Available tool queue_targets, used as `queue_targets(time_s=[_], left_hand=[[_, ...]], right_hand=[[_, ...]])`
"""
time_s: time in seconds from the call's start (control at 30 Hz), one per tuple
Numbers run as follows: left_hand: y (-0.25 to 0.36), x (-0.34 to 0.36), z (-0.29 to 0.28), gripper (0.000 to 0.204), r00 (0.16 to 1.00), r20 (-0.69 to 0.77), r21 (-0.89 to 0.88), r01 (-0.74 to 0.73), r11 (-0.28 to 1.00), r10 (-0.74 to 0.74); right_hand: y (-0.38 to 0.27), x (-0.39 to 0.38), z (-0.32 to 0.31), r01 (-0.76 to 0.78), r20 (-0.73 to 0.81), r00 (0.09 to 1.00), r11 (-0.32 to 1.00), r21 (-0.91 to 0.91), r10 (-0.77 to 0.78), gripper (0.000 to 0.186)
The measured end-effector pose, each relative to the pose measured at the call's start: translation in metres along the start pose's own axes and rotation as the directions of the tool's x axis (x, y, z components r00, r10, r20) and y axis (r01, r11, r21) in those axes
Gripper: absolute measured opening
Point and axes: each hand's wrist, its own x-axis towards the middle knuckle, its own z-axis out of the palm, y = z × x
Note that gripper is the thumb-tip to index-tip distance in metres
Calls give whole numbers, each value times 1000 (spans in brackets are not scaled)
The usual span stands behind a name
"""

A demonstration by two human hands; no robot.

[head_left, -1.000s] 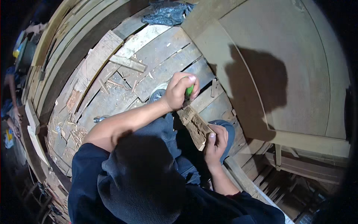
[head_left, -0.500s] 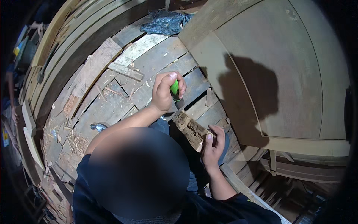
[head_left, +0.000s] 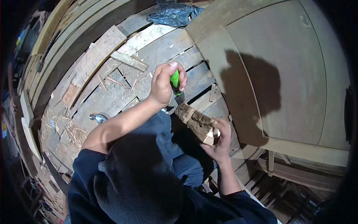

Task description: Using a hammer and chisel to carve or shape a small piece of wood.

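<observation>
My left hand (head_left: 166,84) is wrapped round the bright green handle of a chisel (head_left: 174,79), thumb at the top. Its grey blade points down at the upper end of a rough brown piece of wood (head_left: 195,120); whether the edge touches it I cannot tell. My right hand (head_left: 220,142) grips the lower end of this piece, where a pale, cut end face shows. The wood lies slanted above my bent knees in blue trousers.
A hammer head (head_left: 97,117) shows beside my left forearm. Shavings (head_left: 77,134) and offcuts litter the plank floor (head_left: 156,46). A dark plastic bag (head_left: 174,15) lies at the far side. A large wooden panel (head_left: 276,74) stands at the right, with stacked boards (head_left: 80,28) on the left.
The piece of wood has turned, so its pale end face shows more. My right hand has shifted its grip round the lower end. My left hand still holds the chisel, slightly higher in view.
</observation>
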Motion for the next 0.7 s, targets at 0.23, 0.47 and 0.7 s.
queue_targets(time_s=[0.23, 0.47, 0.7], left_hand=[[1, -3, 1, 45, 1000, 23, 13, -17, 1000, 17], [-2, -1, 2, 44, 999, 35, 1, 25, 1000, -25], [-5, -3, 2, 44, 998, 53, 65, 24, 998, -27]], right_hand=[[4, -16, -3, -256, -246, 908, 913, 316, 340, 82], [9, -19, -3, -315, -310, 880, 931, 185, 359, 80], [-7, -34, -5, -259, -289, 912, 955, 148, 292, 82]])
